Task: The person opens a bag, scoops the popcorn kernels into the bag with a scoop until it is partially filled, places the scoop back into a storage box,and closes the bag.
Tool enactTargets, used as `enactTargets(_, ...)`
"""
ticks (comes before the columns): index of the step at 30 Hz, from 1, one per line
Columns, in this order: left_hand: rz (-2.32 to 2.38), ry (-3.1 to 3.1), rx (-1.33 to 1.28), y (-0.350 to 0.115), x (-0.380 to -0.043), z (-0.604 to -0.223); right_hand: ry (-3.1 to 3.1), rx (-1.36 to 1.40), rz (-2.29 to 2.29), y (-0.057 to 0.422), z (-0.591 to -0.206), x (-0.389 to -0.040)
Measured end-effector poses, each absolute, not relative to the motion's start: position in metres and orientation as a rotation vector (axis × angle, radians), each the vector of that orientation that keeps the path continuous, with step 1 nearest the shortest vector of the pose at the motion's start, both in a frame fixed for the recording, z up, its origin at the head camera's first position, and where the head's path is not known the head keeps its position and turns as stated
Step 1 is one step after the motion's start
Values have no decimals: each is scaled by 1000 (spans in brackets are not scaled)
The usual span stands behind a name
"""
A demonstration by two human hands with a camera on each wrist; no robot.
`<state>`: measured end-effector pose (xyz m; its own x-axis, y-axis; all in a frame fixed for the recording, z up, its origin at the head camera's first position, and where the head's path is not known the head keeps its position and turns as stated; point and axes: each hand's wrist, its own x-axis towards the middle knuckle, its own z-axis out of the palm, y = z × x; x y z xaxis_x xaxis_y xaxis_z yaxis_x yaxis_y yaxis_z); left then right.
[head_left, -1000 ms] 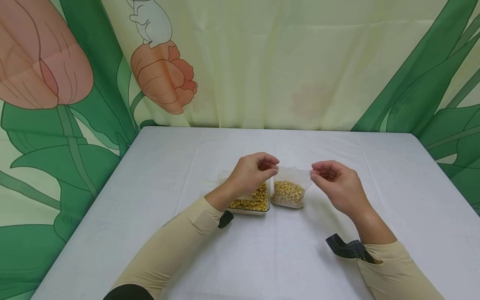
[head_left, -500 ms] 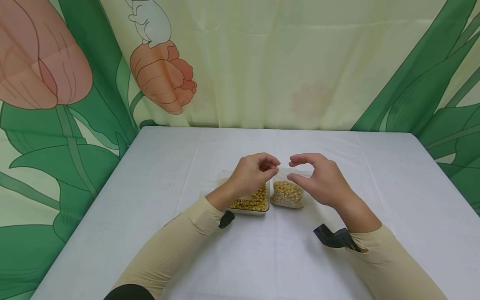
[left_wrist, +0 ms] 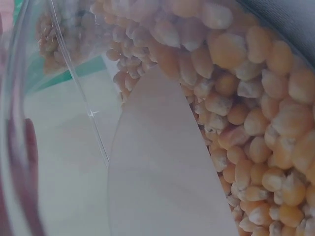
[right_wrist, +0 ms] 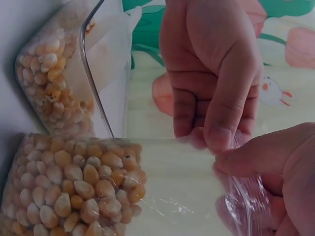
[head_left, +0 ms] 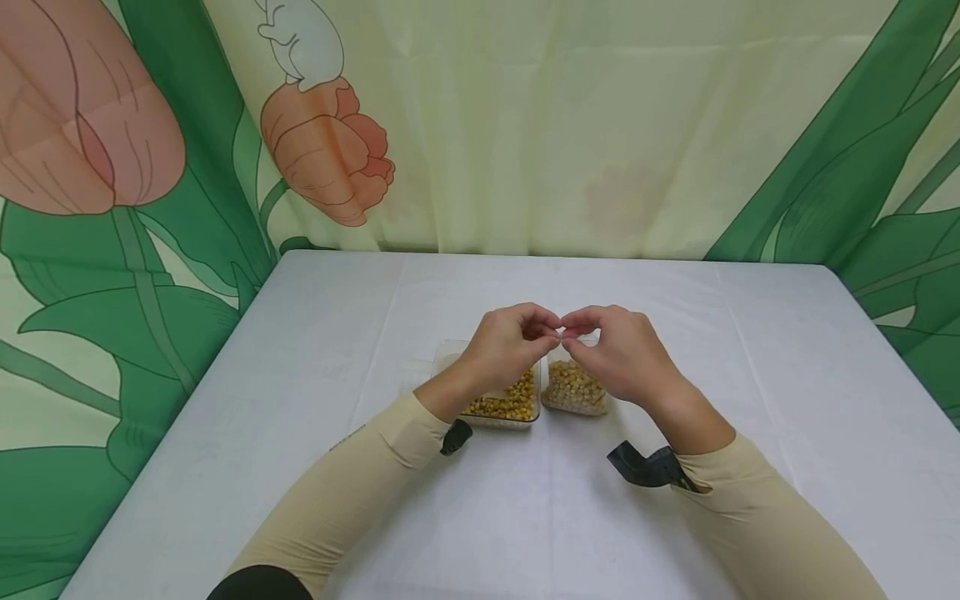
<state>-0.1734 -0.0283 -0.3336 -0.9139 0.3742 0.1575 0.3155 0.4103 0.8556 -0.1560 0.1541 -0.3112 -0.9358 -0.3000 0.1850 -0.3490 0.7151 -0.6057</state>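
A clear zip-lock bag [right_wrist: 172, 191], its lower part full of corn kernels [head_left: 573, 387], stands upright on the table. My left hand [head_left: 502, 346] pinches the bag's top corner between thumb and fingers, as the right wrist view shows. Right beside it, my right hand [head_left: 618, 350] pinches the zip edge, and the fingertips of both hands meet there. Close on the left of the bag is a clear rectangular container [head_left: 538, 400] holding more corn kernels [left_wrist: 261, 162]. A pale, smooth, tapering piece [left_wrist: 157, 162] lies over the kernels in the left wrist view.
The things stand on a white-covered table [head_left: 450, 533]. Behind its far edge hangs a curtain [head_left: 525, 125] printed with flowers and a rabbit. My left forearm passes close in front of the container. Dark straps [head_left: 648, 467] sit at the wrists.
My right hand has let go of the bag's right top corner, moved left with fingers spread, and now pinches the zip edge beside my left hand. The left hand has stayed in place.
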Motion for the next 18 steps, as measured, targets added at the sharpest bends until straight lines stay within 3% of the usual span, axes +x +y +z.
enactTargets(18, 1535, 2608, 628, -29, -170, -333, -2865, 536, 1017, 163, -313, -151)
